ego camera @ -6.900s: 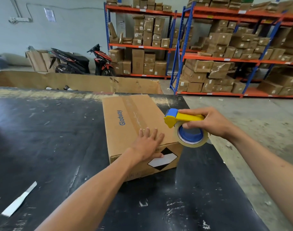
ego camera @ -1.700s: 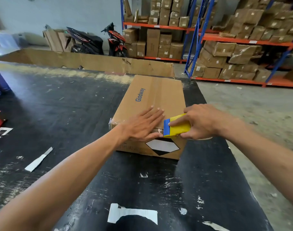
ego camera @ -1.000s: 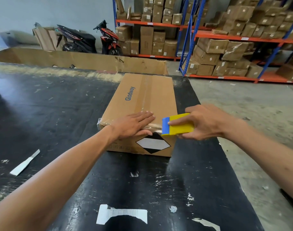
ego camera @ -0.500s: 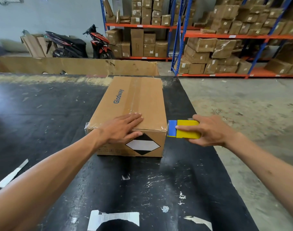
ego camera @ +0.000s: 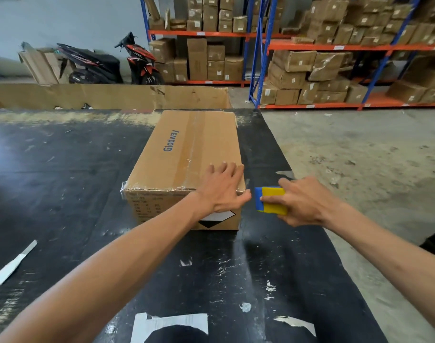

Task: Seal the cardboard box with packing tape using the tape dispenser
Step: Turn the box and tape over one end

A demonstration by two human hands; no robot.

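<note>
A brown cardboard box (ego camera: 186, 154) marked "Glodway" lies on the black table (ego camera: 62, 194). Clear tape runs along its top seam and across its near top edge. My left hand (ego camera: 223, 188) rests flat on the box's near right corner, fingers spread. My right hand (ego camera: 303, 203) holds the yellow and blue tape dispenser (ego camera: 269, 200) just right of that corner, a small gap away from the box. The tape roll is hidden under my right hand.
White tape scraps (ego camera: 169, 326) stick to the table near me and at the left (ego camera: 13, 267). A long cardboard wall (ego camera: 107, 96) stands behind the table. Shelves of boxes (ego camera: 310, 70) and a parked scooter (ego camera: 137, 60) fill the back. The table's right edge drops to concrete floor (ego camera: 360, 169).
The dispenser has travelled rightward along the near top edge and come off past the right corner. My left hand slid right along the edge to the near right corner.
</note>
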